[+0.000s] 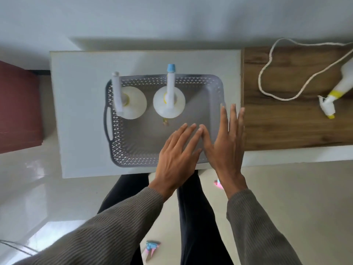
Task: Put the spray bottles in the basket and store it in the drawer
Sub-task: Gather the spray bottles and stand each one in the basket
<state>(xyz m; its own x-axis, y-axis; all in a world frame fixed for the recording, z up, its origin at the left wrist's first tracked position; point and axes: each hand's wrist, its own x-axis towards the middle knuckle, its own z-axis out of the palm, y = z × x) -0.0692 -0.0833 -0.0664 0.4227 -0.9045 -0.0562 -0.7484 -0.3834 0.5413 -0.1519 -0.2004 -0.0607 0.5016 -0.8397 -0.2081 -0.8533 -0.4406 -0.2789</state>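
Observation:
A grey perforated basket point(122, 142) with side handles sits on a white cabinet top point(76, 92). Two white spray bottles stand upright inside it: one at the left point(133, 106) with a white nozzle, one in the middle point(175, 108) with a blue nozzle tip. A third white spray bottle point(342, 83) with a yellow collar lies on its side on the wooden surface point(286, 121) at the far right. My left hand point(177, 157) hovers flat over the basket's near right part, fingers spread. My right hand point(227, 146) is spread beside it, over the basket's right rim. Both hold nothing.
A white cord point(267, 69) loops across the wooden surface near the lying bottle. A dark red block point(19, 108) stands left of the cabinet. Below are a pale tiled floor, my dark trousers and pink-blue slippers point(150, 247).

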